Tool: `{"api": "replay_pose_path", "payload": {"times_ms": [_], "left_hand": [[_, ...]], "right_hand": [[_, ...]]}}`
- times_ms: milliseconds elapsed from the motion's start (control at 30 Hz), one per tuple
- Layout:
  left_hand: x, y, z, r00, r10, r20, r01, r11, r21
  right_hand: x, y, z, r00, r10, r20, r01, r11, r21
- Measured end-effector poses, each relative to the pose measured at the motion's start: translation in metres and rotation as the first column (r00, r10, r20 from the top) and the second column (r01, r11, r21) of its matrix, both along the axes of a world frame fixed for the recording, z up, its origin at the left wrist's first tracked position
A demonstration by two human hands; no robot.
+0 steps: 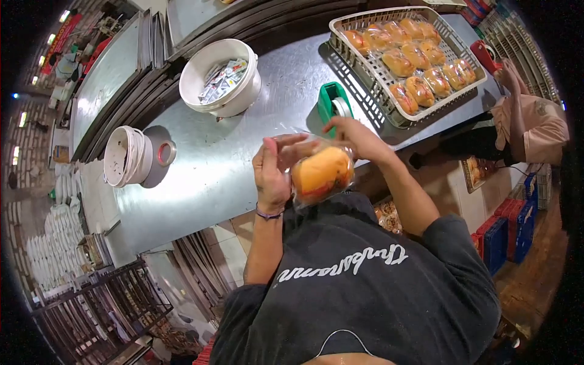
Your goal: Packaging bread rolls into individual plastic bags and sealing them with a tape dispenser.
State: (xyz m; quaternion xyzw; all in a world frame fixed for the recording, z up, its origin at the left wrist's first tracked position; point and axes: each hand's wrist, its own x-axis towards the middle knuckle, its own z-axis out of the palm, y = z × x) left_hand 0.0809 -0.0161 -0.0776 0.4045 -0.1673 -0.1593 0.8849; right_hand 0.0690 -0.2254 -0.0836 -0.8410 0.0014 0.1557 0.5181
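A bread bun in clear plastic wrap is held between my hands, over the near edge of the steel table. My left hand has hold of the wrap at the bun's left side. At its upper right, my right hand is at the wrap, fingers bent; what they pinch is hard to see. Just beyond my right hand stands a green tape dispenser with a roll of tape. A white plastic crate at the upper right holds several wrapped buns.
A white bucket of small packets, a smaller white bucket and a tape roll stand on the table. Stacked metal trays line its far side. Another person is at the right, near red and blue crates.
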Motion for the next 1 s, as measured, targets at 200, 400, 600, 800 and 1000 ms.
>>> {"api": "replay_pose_path", "payload": {"times_ms": [200,400,600,800,1000], "left_hand": [[0.000,0.007,0.009,0.978,0.208,0.012,-0.208,0.969,0.135],[0.014,0.022,-0.027,0.988,0.152,-0.018,-0.111,0.790,0.603],[-0.010,0.037,-0.054,0.991,-0.073,-0.113,0.115,0.896,0.429],[-0.030,0.030,-0.049,0.922,0.217,0.322,-0.384,0.629,0.676],[-0.066,0.053,-0.058,0.667,0.235,-0.707,-0.257,0.963,0.078]], "right_hand": [[-0.007,0.035,0.013,0.946,-0.142,0.292,-0.042,0.839,0.543],[-0.010,0.065,0.014,0.602,-0.101,0.792,-0.039,0.987,0.155],[-0.025,0.071,-0.010,0.681,-0.077,0.728,0.038,0.997,0.069],[-0.024,0.086,-0.007,0.549,-0.372,0.749,0.350,0.916,0.198],[-0.016,0.024,-0.052,0.465,-0.539,0.702,0.831,0.539,-0.137]]}}
